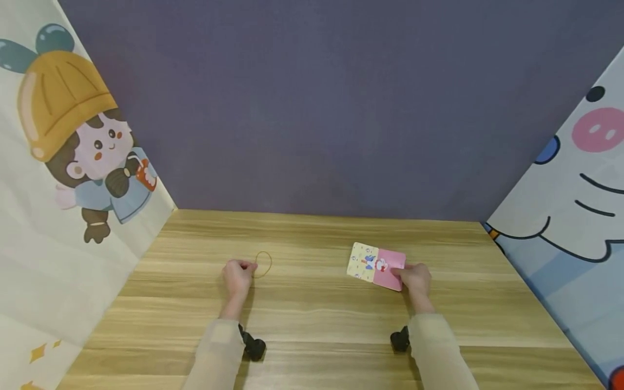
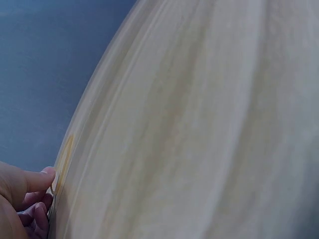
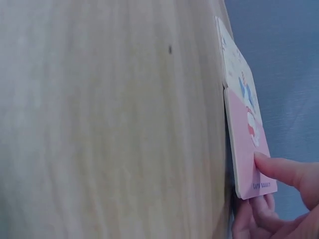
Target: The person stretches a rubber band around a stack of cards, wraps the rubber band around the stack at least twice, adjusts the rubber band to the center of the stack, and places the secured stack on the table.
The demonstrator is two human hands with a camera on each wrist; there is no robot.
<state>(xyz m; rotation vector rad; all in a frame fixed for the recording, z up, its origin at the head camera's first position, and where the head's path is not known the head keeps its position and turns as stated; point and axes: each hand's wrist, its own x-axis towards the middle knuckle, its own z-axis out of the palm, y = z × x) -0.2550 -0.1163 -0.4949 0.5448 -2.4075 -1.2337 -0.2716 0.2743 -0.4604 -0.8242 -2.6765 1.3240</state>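
Two pale sleeves come in at the near side, the left sleeve [image 1: 214, 346] and the right sleeve [image 1: 439, 346]. Each has a small black lump [image 1: 254, 346] on its inner side. The left hand [image 1: 237, 276] pinches the near left part of a thin yellow band [image 1: 271, 260] with its thumb and finger. The band makes a loop that sticks out to the right. The right hand [image 1: 416, 279] pinches the right end of a small book [image 1: 363, 262], thumb on top and fingers under. The book is open, yellow on the left and pink on the right, and a bit crooked. A wide bit of bench [image 1: 312, 303] lies between the band and the book, so there is room to move there. More wood shows behind both, up to the far edge, where the dark wall [image 1: 312, 108] starts. Picture walls stand along the left edge [image 1: 114, 298] and right edge [image 1: 546, 307].
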